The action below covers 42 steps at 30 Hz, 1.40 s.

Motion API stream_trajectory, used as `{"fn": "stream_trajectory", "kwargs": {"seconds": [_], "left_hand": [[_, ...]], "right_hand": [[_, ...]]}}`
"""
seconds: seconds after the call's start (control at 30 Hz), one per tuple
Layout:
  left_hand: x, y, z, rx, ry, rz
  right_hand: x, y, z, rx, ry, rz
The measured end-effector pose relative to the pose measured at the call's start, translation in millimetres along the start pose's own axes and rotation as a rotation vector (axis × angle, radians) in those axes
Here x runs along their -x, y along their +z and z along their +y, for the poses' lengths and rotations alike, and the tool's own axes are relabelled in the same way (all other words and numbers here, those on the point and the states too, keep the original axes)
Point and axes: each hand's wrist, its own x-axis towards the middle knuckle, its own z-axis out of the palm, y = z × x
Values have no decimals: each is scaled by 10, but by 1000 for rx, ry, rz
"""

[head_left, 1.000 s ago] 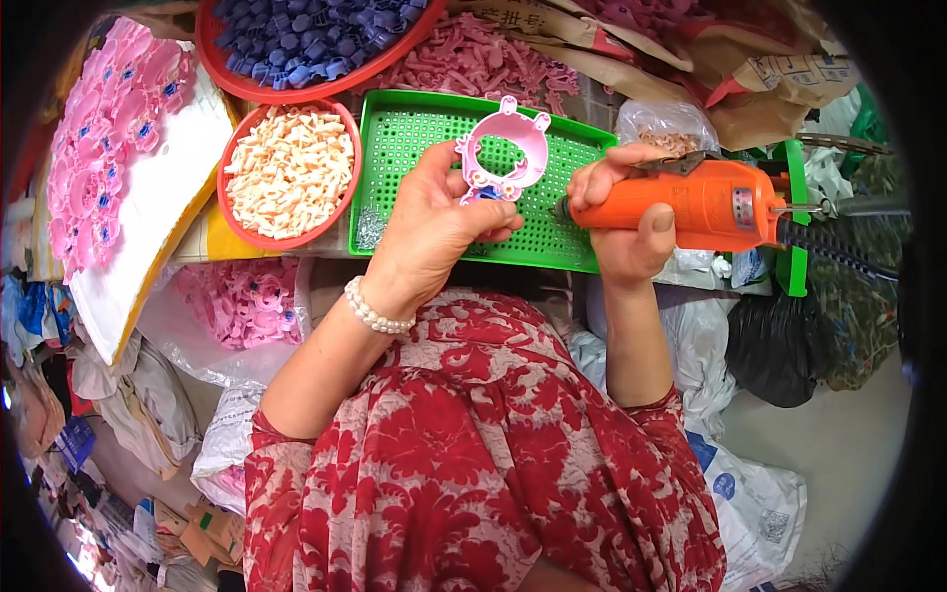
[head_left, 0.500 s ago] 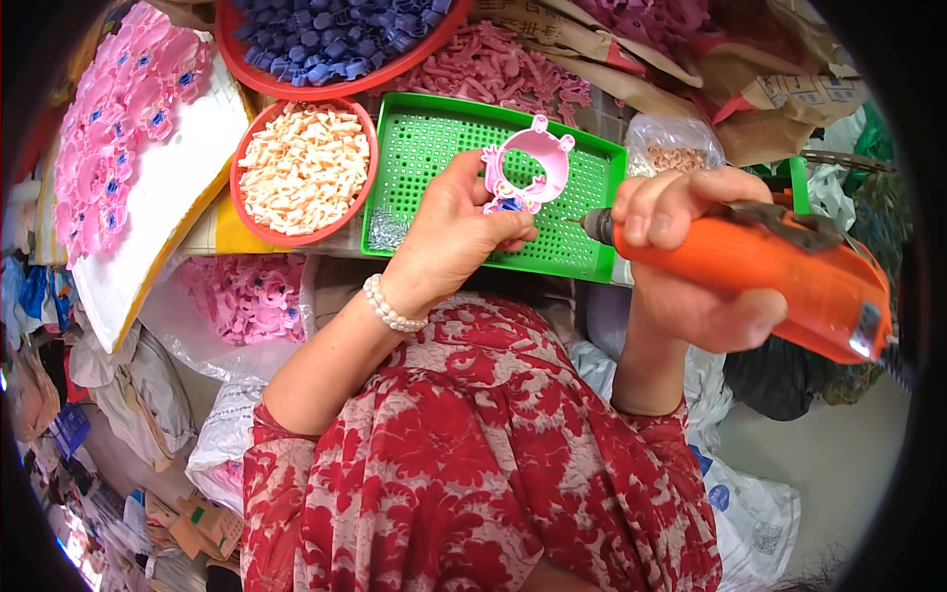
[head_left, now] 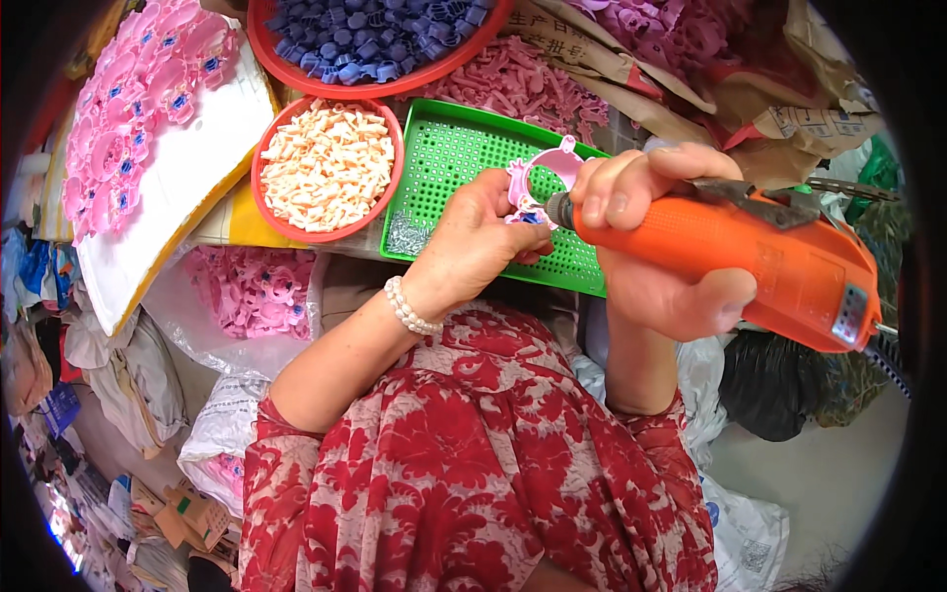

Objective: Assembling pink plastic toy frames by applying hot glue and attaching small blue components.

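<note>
Your left hand (head_left: 475, 233) is pinching a pink plastic ring-shaped piece (head_left: 559, 161), your right hand (head_left: 659, 274) gripping an orange plastic-cased power driver (head_left: 764, 259), best kept square.

Red floral garment (head_left: 444, 434), white beaded bracelet (head_left: 401, 308)
</note>
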Motion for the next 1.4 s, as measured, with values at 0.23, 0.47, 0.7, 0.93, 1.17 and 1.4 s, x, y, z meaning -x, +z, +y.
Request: {"fn": "stream_trajectory", "kwargs": {"seconds": [0.23,0.47,0.7,0.93,1.17,1.4], "left_hand": [[5,8,-7,17,9,-3],[-6,48,-68,-38,55,57],[4,4,-55,-18,82,87],[56,-109,-248,-226,285,118],[982,-329,252,-479,443,379],[1771,-1005,323,-503,689,840]], "right_hand": [[38,14,78,-13,51,36],[62,13,140,-20,61,120],[68,-3,253,-8,-17,107],[34,23,-183,-120,-63,18],[95,-18,-405,26,-80,-1],[119,200,-129,-34,-10,110]]}}
